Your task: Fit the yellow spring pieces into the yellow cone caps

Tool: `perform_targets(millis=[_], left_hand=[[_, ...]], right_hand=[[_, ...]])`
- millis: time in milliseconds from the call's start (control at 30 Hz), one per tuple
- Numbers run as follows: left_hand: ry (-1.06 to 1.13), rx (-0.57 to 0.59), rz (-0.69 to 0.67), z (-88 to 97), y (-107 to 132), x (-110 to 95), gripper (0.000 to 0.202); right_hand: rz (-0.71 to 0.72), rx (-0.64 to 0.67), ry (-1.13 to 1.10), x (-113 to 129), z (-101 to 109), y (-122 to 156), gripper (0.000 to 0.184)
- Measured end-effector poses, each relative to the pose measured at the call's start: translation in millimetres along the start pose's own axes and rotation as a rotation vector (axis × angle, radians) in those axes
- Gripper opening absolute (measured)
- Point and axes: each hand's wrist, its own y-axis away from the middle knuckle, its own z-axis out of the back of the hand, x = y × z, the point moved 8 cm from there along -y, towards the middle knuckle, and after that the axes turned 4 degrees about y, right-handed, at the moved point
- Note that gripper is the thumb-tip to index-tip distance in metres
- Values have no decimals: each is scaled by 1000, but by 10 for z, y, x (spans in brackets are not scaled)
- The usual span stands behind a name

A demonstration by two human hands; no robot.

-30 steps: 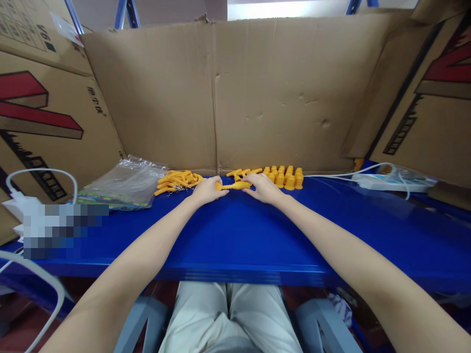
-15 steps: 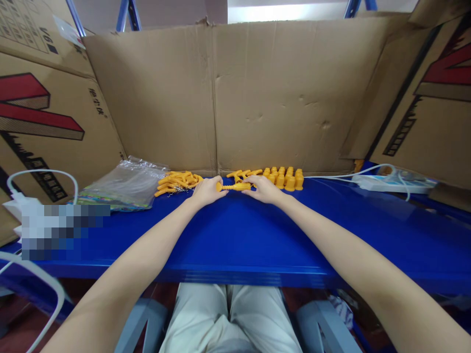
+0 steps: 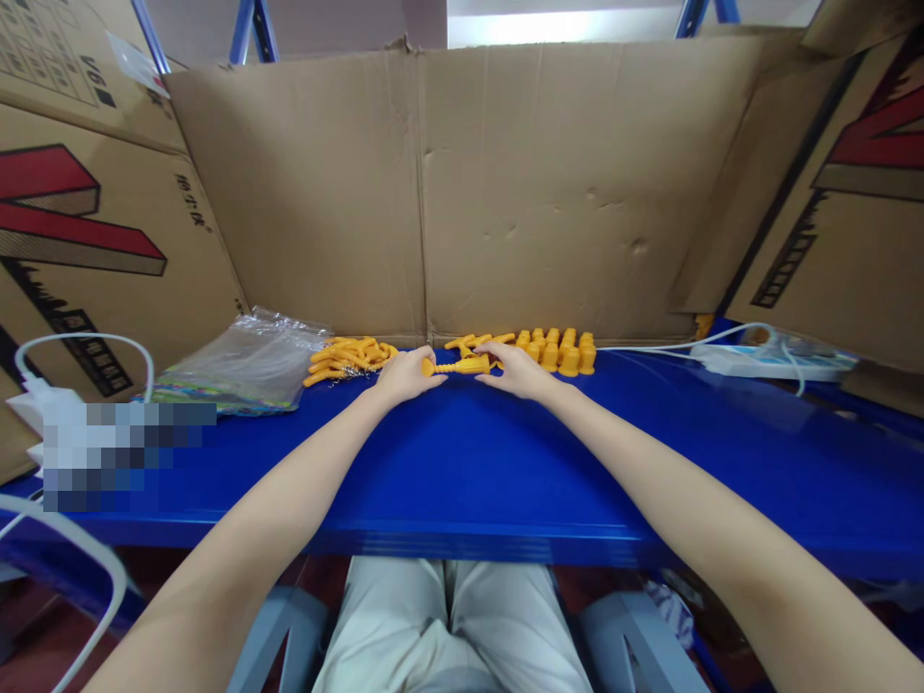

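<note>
A yellow plastic piece with a ribbed shaft (image 3: 453,367) lies level between my two hands, just above or on the blue table; I cannot tell which. My left hand (image 3: 408,377) is closed on its flared left end. Around its thicker right end, my right hand (image 3: 516,372) is closed too, with the fingertips partly hiding that end. Behind the piece are several yellow branched parts (image 3: 498,338). To the right of my right hand stand several yellow cup-shaped parts (image 3: 570,360) in rows. Left of my left hand sits a pile of yellow parts with small metal chains (image 3: 350,358).
Clear plastic bags (image 3: 242,366) lie at the left on the blue table (image 3: 462,472). A cardboard wall (image 3: 534,192) closes off the back. White cables run to a power strip (image 3: 772,362) at the right. A white plug (image 3: 54,409) stands at the left edge.
Almost nothing differs. Both hands stay in place around the yellow piece, and its thicker right end appears slightly turned or shifted.
</note>
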Motion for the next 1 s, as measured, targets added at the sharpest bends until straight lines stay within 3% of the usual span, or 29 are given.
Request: perform_targets(millis=[300, 1000], left_hand=[[-36, 1, 12, 11, 1, 17, 31], [-84, 19, 20, -4, 3, 37, 33]], right_hand=[[-68, 64, 3, -17, -4, -13, 41], [-104, 52, -105, -90, -68, -12, 43]])
